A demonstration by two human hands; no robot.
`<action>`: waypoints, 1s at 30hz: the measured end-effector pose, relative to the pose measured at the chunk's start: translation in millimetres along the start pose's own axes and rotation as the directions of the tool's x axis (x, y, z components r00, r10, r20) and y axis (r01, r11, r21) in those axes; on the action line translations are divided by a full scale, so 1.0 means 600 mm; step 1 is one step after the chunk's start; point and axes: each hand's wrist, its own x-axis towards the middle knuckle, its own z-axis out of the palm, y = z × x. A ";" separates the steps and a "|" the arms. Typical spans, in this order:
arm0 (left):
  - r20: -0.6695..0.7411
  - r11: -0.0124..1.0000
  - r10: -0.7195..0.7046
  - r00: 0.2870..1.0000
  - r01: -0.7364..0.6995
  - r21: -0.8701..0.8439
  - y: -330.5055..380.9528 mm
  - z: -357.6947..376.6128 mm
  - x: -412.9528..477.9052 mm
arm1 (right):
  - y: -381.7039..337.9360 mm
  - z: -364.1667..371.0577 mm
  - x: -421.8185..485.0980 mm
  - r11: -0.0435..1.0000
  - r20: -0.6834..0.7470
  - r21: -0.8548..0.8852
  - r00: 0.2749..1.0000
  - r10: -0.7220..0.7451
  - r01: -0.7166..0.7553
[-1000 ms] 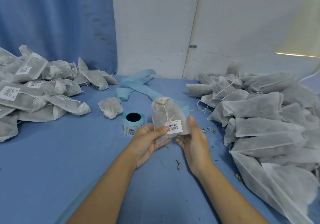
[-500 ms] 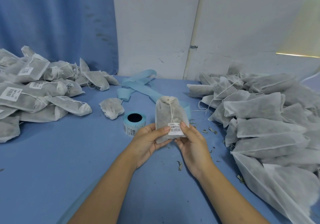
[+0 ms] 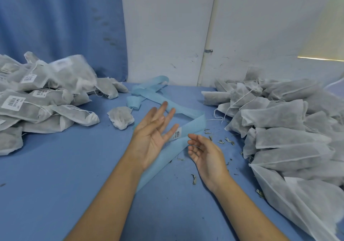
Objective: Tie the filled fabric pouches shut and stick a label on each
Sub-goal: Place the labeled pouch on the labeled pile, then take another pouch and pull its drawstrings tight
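My left hand (image 3: 152,138) hovers over the table middle, palm up, fingers spread and blurred, holding nothing. My right hand (image 3: 206,153) is beside it, palm up with relaxed fingers, also empty. A motion-blurred labelled pouch (image 3: 72,73) sits atop the left pile of tied, labelled pouches (image 3: 28,106). Grey filled pouches without labels are heaped on the right (image 3: 288,129). A light blue backing strip (image 3: 193,127) loops across the table and under my left hand, with one white barcode label (image 3: 177,133) on it by my fingertips. The label roll is hidden.
A crumpled white pouch (image 3: 121,117) lies alone left of my left hand. Dried herb bits (image 3: 223,141) are scattered near the right pile. A large white bag (image 3: 297,203) lies at the front right. The blue table (image 3: 65,175) ends at a blue curtain and white wall.
Both hands held the labelled pouch upright before; now they have let go and it has landed on the left pile. My left hand has swung open, palm up, over the roll.
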 end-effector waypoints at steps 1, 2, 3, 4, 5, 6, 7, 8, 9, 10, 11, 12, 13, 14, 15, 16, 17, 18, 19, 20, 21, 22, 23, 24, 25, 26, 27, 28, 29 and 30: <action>0.015 0.998 -0.034 0.999 0.033 0.060 -0.003 0.000 -0.002 | -0.001 0.000 0.000 1.000 -0.001 0.000 1.000 0.005 -0.005; 0.022 0.990 -0.056 0.998 0.053 0.129 -0.006 0.001 -0.006 | -0.001 -0.001 0.000 1.000 -0.003 0.001 1.000 0.008 -0.008; 0.026 0.975 -0.070 0.997 0.063 0.212 -0.010 0.001 -0.007 | -0.001 -0.001 0.000 1.000 -0.004 0.004 1.000 0.010 -0.010; 0.026 0.951 -0.083 0.996 0.071 0.300 -0.014 0.001 -0.009 | 0.000 -0.002 0.001 1.000 -0.006 0.013 1.000 0.011 -0.011; 0.023 0.918 -0.091 0.996 0.075 0.389 -0.018 0.003 -0.009 | 0.000 -0.002 0.001 1.000 -0.009 0.024 1.000 0.012 -0.011; 0.016 0.881 -0.098 0.995 0.079 0.466 -0.021 0.004 -0.009 | 0.000 -0.002 0.002 0.999 -0.013 0.032 1.000 0.010 -0.010; 0.002 0.849 -0.104 0.995 0.088 0.520 -0.026 0.007 -0.008 | 0.000 -0.001 0.003 0.999 -0.016 0.034 1.000 0.005 -0.005; -0.015 0.829 -0.108 0.994 0.099 0.551 -0.030 0.009 -0.007 | 0.001 -0.001 0.004 1.000 -0.020 0.028 1.000 -0.004 0.004; -0.028 0.819 -0.110 0.994 0.107 0.564 -0.036 0.012 -0.004 | 0.001 -0.001 0.007 1.000 -0.026 0.013 1.000 -0.016 0.016; -0.039 0.815 -0.110 0.993 0.112 0.568 -0.041 0.018 -0.001 | -0.001 -0.001 0.011 0.999 -0.042 -0.011 0.999 -0.035 0.034; -0.046 0.814 -0.108 0.993 0.114 0.570 -0.045 0.024 0.004 | -0.004 -0.001 0.017 0.998 -0.069 -0.038 0.996 -0.057 0.055; -0.057 0.815 -0.102 0.993 0.116 0.568 -0.049 0.031 0.008 | -0.008 0.000 0.024 0.995 -0.102 -0.060 0.991 -0.081 0.075; -0.067 0.817 -0.096 0.993 0.117 0.565 -0.053 0.038 0.016 | -0.015 0.000 0.035 0.992 -0.133 -0.074 0.985 -0.110 0.101; -0.079 0.818 -0.089 0.993 0.118 0.564 -0.056 0.045 0.022 | -0.024 0.001 0.046 0.988 -0.158 -0.085 0.977 -0.140 0.128; -0.087 0.818 -0.081 0.993 0.116 0.564 -0.060 0.052 0.030 | -0.035 0.002 0.058 0.983 -0.181 -0.095 0.968 -0.172 0.157; -0.092 0.817 -0.073 0.993 0.113 0.565 -0.064 0.058 0.038 | -0.047 0.003 0.072 0.977 -0.211 -0.108 0.956 -0.203 0.184; -0.096 0.817 -0.066 0.993 0.109 0.567 -0.067 0.063 0.047 | -0.058 0.004 0.087 0.972 -0.245 -0.122 0.943 -0.227 0.203; -0.102 0.816 -0.060 0.993 0.108 0.567 -0.070 0.068 0.055 | -0.068 0.004 0.102 0.967 -0.279 -0.137 0.928 -0.245 0.214; -0.107 0.818 -0.056 0.993 0.107 0.566 -0.073 0.071 0.063 | -0.077 0.003 0.117 0.964 -0.310 -0.145 0.915 -0.256 0.221; -0.111 0.820 -0.052 0.992 0.106 0.562 -0.075 0.074 0.070 | -0.085 0.001 0.130 0.964 -0.335 -0.144 0.906 -0.259 0.222; -0.114 0.824 -0.049 0.992 0.105 0.556 -0.078 0.075 0.078 | -0.092 -0.002 0.143 0.966 -0.351 -0.130 0.901 -0.254 0.222; -0.117 0.828 -0.047 0.992 0.104 0.552 -0.080 0.076 0.084 | -0.098 -0.006 0.155 0.969 -0.360 -0.106 0.900 -0.245 0.222; -0.120 0.831 -0.045 0.992 0.104 0.547 -0.082 0.077 0.091 | -0.103 -0.010 0.164 0.972 -0.362 -0.073 0.902 -0.236 0.225; -0.123 0.834 -0.043 0.992 0.104 0.542 -0.084 0.077 0.096 | -0.107 -0.014 0.172 0.973 -0.363 -0.031 0.904 -0.225 0.230; -0.125 0.837 -0.043 0.991 0.104 0.537 -0.087 0.077 0.101 | -0.111 -0.018 0.178 0.972 -0.365 0.018 0.906 -0.213 0.236; -0.128 0.840 -0.044 0.991 0.106 0.532 -0.090 0.077 0.104 | -0.113 -0.022 0.184 0.968 -0.367 0.070 0.908 -0.201 0.243; -0.131 0.843 -0.047 0.990 0.110 0.526 -0.093 0.077 0.107 | -0.116 -0.025 0.189 0.961 -0.367 0.117 0.910 -0.192 0.250; -0.136 0.845 -0.051 0.989 0.115 0.522 -0.095 0.075 0.108 | -0.117 -0.029 0.193 0.953 -0.362 0.158 0.913 -0.188 0.259; -0.141 0.846 -0.055 0.988 0.122 0.519 -0.098 0.074 0.109 | -0.119 -0.031 0.197 0.944 -0.354 0.193 0.917 -0.186 0.266; -0.149 0.845 -0.058 0.987 0.128 0.519 -0.100 0.072 0.109 | -0.121 -0.033 0.200 0.937 -0.346 0.222 0.920 -0.182 0.269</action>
